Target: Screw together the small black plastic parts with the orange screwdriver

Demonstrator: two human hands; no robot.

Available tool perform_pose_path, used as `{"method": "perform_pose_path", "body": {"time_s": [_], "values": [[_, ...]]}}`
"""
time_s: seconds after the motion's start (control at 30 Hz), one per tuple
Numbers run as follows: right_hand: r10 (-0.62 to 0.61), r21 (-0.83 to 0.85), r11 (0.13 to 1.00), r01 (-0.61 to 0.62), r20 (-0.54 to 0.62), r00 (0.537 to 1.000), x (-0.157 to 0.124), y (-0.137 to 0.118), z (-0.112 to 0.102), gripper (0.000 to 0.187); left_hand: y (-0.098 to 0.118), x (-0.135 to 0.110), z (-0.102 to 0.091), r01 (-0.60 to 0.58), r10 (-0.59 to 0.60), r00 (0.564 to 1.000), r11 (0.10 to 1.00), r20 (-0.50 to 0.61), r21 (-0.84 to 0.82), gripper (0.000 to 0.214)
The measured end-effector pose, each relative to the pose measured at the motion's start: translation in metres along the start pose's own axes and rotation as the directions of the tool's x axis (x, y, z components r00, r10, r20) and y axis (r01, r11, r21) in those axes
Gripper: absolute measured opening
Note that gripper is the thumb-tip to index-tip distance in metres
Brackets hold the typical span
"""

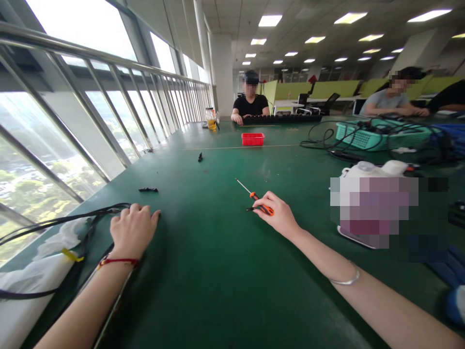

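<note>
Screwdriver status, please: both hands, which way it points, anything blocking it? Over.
Right hand gripping orange-and-black screwdriver, shaft pointing away. Left hand palm-down beside black cables, grasp hidden. Nothing seen blocking the shaft; red plastic bin farther off.

red box [253, 139] | amber jar [211, 124] to its left | teal basket [366, 141] farther right | railing [22, 35] by windows [163, 51]

The screwdriver [253, 196] has a fat orange and black handle and a thin, straight metal rod. It sits in the right hand [277, 213], its tip pointing away, between ten and eleven o'clock.
</note>
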State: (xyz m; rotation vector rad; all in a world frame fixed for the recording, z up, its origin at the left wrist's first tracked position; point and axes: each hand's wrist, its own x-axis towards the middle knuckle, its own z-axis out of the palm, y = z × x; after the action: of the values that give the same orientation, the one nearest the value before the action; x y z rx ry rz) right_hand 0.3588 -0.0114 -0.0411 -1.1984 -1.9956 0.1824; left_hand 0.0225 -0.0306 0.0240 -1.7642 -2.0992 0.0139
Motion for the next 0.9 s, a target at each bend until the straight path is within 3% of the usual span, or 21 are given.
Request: {"method": "perform_pose_path", "body": {"time_s": [0.1,0.27,0.43,0.53,0.6,0.67,0.77,0.83,0.9], "values": [[-0.002,0.003,1.0,0.002,-0.002,1.0,0.0,0.0,0.0,0.01,-0.01,-0.004,0.012,0.008,-0.001,0.994,0.998,0.105,-0.067,0.042],[0.003,0.006,1.0,-0.003,0.004,1.0,0.0,0.001,0.0,0.01,-0.005,-0.003,0.011,0.004,0.016,0.994,0.981,0.104,-0.192,0.036],[0.01,0.01,1.0,-0.01,0.017,1.0,0.001,0.002,-0.001,0.01,-0.016,0.001,0.012,0.096,-0.06,0.989,0.952,0.132,-0.289,0.03],[0.01,0.02,1.0,-0.01,0.015,1.0,0.001,0.0,0.0,0.01,-0.016,-0.001,0.008,0.056,-0.049,0.998,0.958,0.031,-0.28,0.033],[0.006,0.027,1.0,-0.007,0.017,1.0,0.0,-0.004,0.001,0.009,-0.002,-0.006,0.001,-0.037,0.007,0.992,0.968,-0.122,-0.247,0.038],[0.0,0.034,0.999,-0.001,0.029,1.0,-0.001,-0.008,0.002,0.009,0.025,-0.013,-0.009,-0.197,0.136,0.965,0.941,-0.226,-0.274,0.034],[-0.013,0.033,0.999,0.011,0.05,0.999,-0.002,-0.012,0.002,0.009,0.079,-0.024,-0.021,-0.515,0.428,0.854,0.781,-0.296,-0.355,0.025],[-0.021,0.02,1.0,0.02,0.053,0.998,-0.002,-0.012,0.001,0.01,0.112,-0.028,-0.025,-0.624,0.511,0.78,0.682,-0.362,-0.381,0.023],[-0.025,0.004,1.0,0.025,0.048,0.999,-0.002,-0.01,0.001,0.01,0.135,-0.026,-0.026,-0.641,0.505,0.766,0.645,-0.398,-0.415,0.023]]}}
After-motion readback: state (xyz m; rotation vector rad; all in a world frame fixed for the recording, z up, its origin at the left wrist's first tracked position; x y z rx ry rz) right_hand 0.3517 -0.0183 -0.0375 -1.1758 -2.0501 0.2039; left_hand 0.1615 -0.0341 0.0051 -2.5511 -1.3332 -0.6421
